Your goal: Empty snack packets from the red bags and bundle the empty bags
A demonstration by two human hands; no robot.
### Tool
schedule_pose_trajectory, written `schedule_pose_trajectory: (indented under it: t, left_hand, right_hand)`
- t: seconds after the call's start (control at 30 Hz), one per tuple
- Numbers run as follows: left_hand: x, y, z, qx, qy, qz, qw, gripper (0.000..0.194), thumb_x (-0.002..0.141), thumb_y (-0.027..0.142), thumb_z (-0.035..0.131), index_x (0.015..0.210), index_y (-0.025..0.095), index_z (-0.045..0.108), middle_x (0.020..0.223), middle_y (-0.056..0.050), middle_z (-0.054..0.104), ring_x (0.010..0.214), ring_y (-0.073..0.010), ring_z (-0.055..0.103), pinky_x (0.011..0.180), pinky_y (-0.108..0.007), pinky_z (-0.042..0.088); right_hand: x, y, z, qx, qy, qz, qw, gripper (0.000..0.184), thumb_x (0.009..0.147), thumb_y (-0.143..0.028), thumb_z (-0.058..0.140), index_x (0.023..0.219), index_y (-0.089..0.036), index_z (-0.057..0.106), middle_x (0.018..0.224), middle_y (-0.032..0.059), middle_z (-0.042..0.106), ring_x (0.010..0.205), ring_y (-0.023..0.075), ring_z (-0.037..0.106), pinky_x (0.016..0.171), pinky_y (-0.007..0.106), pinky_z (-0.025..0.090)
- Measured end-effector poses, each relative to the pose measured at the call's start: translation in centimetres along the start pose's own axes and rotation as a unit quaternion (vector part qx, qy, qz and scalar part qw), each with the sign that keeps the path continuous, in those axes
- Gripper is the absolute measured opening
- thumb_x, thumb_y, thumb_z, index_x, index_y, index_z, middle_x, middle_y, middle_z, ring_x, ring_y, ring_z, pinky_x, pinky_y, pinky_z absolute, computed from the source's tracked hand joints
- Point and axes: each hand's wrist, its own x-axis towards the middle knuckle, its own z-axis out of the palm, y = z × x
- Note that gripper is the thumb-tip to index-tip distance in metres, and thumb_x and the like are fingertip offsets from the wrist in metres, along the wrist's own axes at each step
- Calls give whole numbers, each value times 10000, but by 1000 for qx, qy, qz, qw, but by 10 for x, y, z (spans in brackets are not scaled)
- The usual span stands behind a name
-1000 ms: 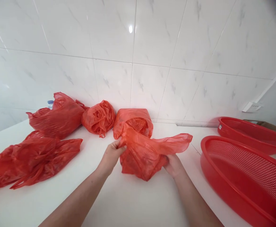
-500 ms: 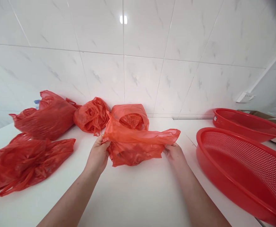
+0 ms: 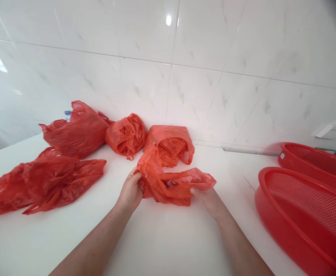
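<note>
A thin red plastic bag (image 3: 168, 188) is stretched between my two hands, low over the white table. My left hand (image 3: 132, 189) is closed on its left side, with the bag bunched up above the fingers. My right hand (image 3: 210, 199) pinches the bag's right part; the thumb shows in front and the other fingers are hidden behind the plastic. Some dark print or a dark item shows at the bag's middle; I cannot tell which. Just behind it lies another red bag (image 3: 170, 143) with crumpled red plastic in its opening.
To the left are a balled red bag (image 3: 126, 136), a full red bag (image 3: 77, 132) and a flattened red bag (image 3: 41, 184). A blue bottle cap (image 3: 67, 114) peeks out behind. On the right stand two red plastic baskets (image 3: 283, 222) by the tiled wall (image 3: 202, 96).
The view has turned a little to the left. My hands have come closer together, and the bag between them has folded, with its left part rising and dark marks now showing.
</note>
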Motion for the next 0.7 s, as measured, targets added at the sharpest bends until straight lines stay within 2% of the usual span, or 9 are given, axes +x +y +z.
schedule_pose_trajectory:
  t: [0.13, 0.2, 0.3, 0.37, 0.47, 0.53, 0.6, 0.7]
  left_hand:
    - [-5, 1, 4, -37, 2, -23, 999, 119, 682, 211, 632, 782, 200, 568, 714, 22, 664, 748, -198, 668, 709, -317, 534]
    - [-6, 2, 6, -40, -3, -26, 999, 138, 685, 224, 627, 813, 203, 580, 780, 5, 684, 794, -211, 668, 721, -322, 533]
    - [-6, 0, 6, -28, -25, -33, 999, 192, 709, 222, 615, 901, 211, 605, 854, -10, 697, 843, -217, 666, 748, -324, 526]
    - [-6, -1, 5, -14, -52, -36, 998, 248, 751, 260, 604, 995, 219, 611, 928, -29, 699, 899, -228, 659, 785, -338, 517]
    - [-8, 0, 3, 55, -119, -30, 991, 359, 804, 368, 588, 1130, 218, 585, 1069, -78, 673, 1033, -264, 612, 855, -371, 491]
    - [-11, 0, 3, 118, -170, -29, 978, 434, 774, 380, 636, 1171, 215, 571, 1125, -100, 651, 1092, -285, 578, 879, -382, 478]
    - [-13, -2, 4, 161, -209, -49, 963, 510, 707, 339, 712, 1181, 217, 567, 1131, -108, 649, 1089, -301, 579, 862, -389, 487]
    - [-15, -11, 7, 205, -210, -103, 950, 448, 658, 314, 749, 1073, 201, 622, 1021, -100, 690, 971, -306, 635, 775, -393, 516]
  right_hand:
    - [0, 4, -3, -2, 52, 50, 997, 367, 663, -445, 749, 939, -213, 684, 1097, 89, 659, 1142, 307, 526, 991, 463, 401]
    - [-1, 1, -5, 38, 68, 50, 996, 349, 693, -470, 715, 939, -223, 688, 1138, 82, 642, 1175, 308, 501, 998, 461, 396]
    - [-3, -7, -8, 102, 46, 39, 993, 407, 748, -503, 645, 1080, -268, 649, 1247, 60, 582, 1235, 287, 450, 1001, 444, 403]
    - [-4, -10, -9, 134, 40, 42, 989, 427, 769, -535, 599, 1111, -282, 634, 1257, 56, 575, 1228, 291, 458, 986, 458, 418]
    - [-4, -10, -12, 177, 63, 46, 981, 379, 793, -556, 552, 1058, -302, 647, 1221, 25, 596, 1177, 287, 505, 972, 477, 429]
    - [-3, -8, -14, 193, 77, 41, 977, 308, 803, -545, 545, 970, -313, 659, 1136, 1, 635, 1132, 270, 538, 970, 472, 433]
    - [-2, -5, -14, 199, 87, 24, 976, 206, 799, -504, 576, 850, -316, 647, 963, -19, 671, 1061, 240, 576, 968, 445, 437]
    - [-1, -1, -13, 198, 76, -3, 977, 150, 782, -464, 619, 774, -315, 610, 797, -39, 643, 983, 193, 603, 974, 391, 437]
